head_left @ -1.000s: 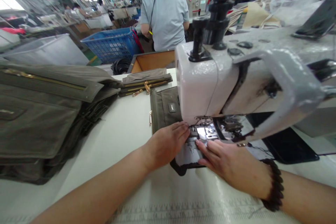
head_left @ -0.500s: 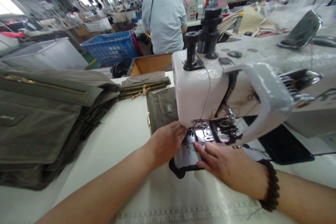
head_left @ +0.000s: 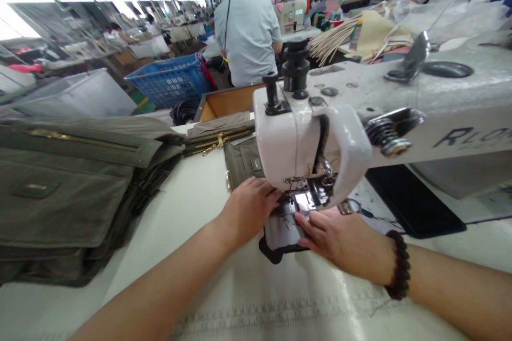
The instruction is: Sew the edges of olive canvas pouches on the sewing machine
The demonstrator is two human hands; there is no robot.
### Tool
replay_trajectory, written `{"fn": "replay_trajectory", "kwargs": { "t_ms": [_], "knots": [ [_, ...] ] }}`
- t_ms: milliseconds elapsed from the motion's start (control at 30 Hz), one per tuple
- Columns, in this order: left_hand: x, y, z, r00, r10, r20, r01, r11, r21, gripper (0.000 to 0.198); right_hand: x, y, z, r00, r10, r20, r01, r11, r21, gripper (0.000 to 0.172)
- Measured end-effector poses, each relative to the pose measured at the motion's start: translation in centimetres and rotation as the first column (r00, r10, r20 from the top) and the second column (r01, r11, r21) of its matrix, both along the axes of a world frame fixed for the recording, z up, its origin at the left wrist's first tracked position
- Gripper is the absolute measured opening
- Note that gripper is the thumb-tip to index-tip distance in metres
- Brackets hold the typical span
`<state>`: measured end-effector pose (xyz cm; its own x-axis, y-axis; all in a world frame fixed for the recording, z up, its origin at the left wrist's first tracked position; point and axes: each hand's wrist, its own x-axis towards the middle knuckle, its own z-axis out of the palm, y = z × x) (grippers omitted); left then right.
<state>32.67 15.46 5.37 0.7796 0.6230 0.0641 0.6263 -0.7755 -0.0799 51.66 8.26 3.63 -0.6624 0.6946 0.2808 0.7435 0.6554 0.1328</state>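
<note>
Head view is looking down at the left hand (head_left: pixel 250 208), which is resting with its fingers slightly spread and pressing on the olive bag panel (head_left: pixel 244 162), just behind the black-edged panel (head_left: pixel 282 234). The right hand (head_left: pixel 340 240) is lying flat with its fingers close together, pressing on the black-edged panel near its right side, and is pinching nothing. That panel is sitting on the white sewing table (head_left: pixel 172 213), directly in front of the presser foot (head_left: pixel 298 184) of the white sewing machine head (head_left: pixel 288 138). A printed ruler (head_left: pixel 280 319) is running along the near table edge, and a dark bead bracelet (head_left: pixel 398 266) is circling the right wrist. A strip of bare tabletop is lying between the left forearm and the stack of olive bags (head_left: pixel 68 192), while a black mat (head_left: pixel 412 202) is sitting right of the machine. Compared with the earlier frame, the view has turned right, bringing the machine's arm and its lettering into sight. Beyond the table, the blue plastic crate (head_left: pixel 168 80) and the orange-lined box (head_left: pixel 228 101) are showing no contents that can be made out, and a co-worker in a pale shirt (head_left: pixel 246 37) is sitting further off.
</note>
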Motion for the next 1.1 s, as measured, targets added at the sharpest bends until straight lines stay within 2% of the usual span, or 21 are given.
{"fn": "replay_trajectory", "kwargs": {
  "t_ms": [100,167,233,300,400,533,667,800,1100],
  "knots": [
    [-0.3,-1.2,2.0,0.973,0.232,-0.021,-0.233,0.966,-0.114,0.025,0.2,0.1,0.2,1.000,-0.006,-0.016,0.005,0.999,-0.046,0.034],
    [-0.3,-3.1,2.9,0.962,0.265,-0.065,-0.272,0.943,-0.189,0.034,0.5,0.2,0.4,0.999,0.022,-0.046,-0.025,0.996,-0.080,0.030],
    [-0.2,-5.6,3.1,0.974,0.214,-0.079,-0.228,0.940,-0.253,0.046,0.9,0.1,0.7,0.996,0.055,-0.076,-0.064,0.991,-0.115,0.029],
    [0.0,-7.9,2.8,0.993,0.119,-0.015,-0.119,0.960,-0.253,0.052,1.3,0.0,1.1,0.992,0.087,-0.092,-0.099,0.985,-0.142,0.029],
    [0.4,-9.4,2.2,0.992,0.018,0.126,0.008,0.978,-0.208,0.045,1.8,-0.2,1.5,0.983,0.154,-0.097,-0.168,0.972,-0.163,0.026],
    [0.9,-8.0,1.9,0.978,0.014,0.210,0.017,0.989,-0.145,0.026,2.0,-0.2,1.7,0.974,0.220,-0.049,-0.225,0.954,-0.197,0.016],
    [1.2,-6.4,0.8,0.970,-0.044,0.238,0.063,0.995,-0.073,0.034,2.1,-0.3,1.2,0.973,0.227,-0.029,-0.228,0.950,-0.212,0.014],
    [1.2,-6.1,-0.2,0.967,-0.104,0.231,0.121,0.991,-0.060,0.037,2.1,-0.4,0.7,0.973,0.231,0.002,-0.223,0.940,-0.259,0.012],
    [1.0,-5.7,0.2,0.956,-0.176,0.236,0.191,0.981,-0.042,0.035,1.6,-0.3,1.0,0.974,0.219,0.056,-0.190,0.926,-0.327,0.024]
  ]
}}
